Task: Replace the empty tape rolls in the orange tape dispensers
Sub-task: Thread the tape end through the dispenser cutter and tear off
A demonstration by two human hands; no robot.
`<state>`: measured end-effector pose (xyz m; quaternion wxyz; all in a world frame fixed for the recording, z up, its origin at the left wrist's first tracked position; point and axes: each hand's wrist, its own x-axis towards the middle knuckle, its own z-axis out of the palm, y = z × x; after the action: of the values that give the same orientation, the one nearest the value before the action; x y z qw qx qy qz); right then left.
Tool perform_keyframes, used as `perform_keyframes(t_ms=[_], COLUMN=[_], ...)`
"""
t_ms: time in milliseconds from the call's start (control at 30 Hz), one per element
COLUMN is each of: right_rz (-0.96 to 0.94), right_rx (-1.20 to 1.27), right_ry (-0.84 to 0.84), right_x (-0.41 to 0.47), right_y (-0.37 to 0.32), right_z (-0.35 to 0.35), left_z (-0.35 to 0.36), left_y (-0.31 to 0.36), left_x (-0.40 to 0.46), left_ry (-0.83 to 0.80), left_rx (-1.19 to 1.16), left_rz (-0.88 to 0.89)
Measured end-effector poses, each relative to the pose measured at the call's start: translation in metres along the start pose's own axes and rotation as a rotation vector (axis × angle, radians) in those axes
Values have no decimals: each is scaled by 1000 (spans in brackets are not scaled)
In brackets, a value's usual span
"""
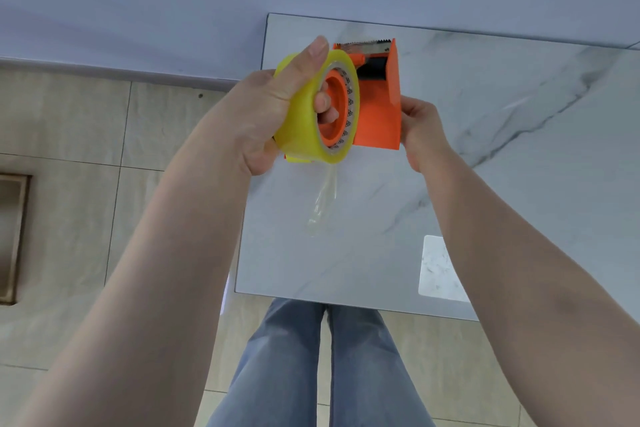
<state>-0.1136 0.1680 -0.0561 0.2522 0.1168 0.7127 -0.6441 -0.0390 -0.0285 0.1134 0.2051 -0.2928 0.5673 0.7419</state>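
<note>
Left hand, thumb over the rim and fingers hooked in the core, grasps the roll seated on the hub; right hand pinches the dispenser, held above the table's far-left corner. Step: loading. Next, probably thread the hanging tail to the blade.

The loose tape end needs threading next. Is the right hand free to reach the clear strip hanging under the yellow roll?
Probably not yet: the right hand grips the orange plastic dispenser. The clear tape strip hangs unobstructed below the yellow tape roll.
</note>
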Motion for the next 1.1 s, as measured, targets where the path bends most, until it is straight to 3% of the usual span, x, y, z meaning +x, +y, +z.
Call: perform_keyframes(t_ms=[300, 433, 567, 733, 900, 1100], right_rz=[63, 38, 28, 50, 6, 53], right_rx=[-3, 190, 384, 360, 340, 467], right_ry=[161, 235, 242, 283, 219, 210], right_x=[-51, -74, -88, -91, -91, -97], right_y=[52, 60, 54, 53, 48, 44], right_z=[24, 48, 65, 55, 44, 51], left_z=[18, 35, 38, 33, 37, 42], left_y=[-2, -4, -4, -5, -7, -10], left_x=[18, 23, 28, 37, 37, 45], left_ry=[124, 184, 213, 221, 201, 257], left_rx=[-92, -147, -150, -34, 15, 35], left_rz=[0, -20, -23, -19, 32, 67])
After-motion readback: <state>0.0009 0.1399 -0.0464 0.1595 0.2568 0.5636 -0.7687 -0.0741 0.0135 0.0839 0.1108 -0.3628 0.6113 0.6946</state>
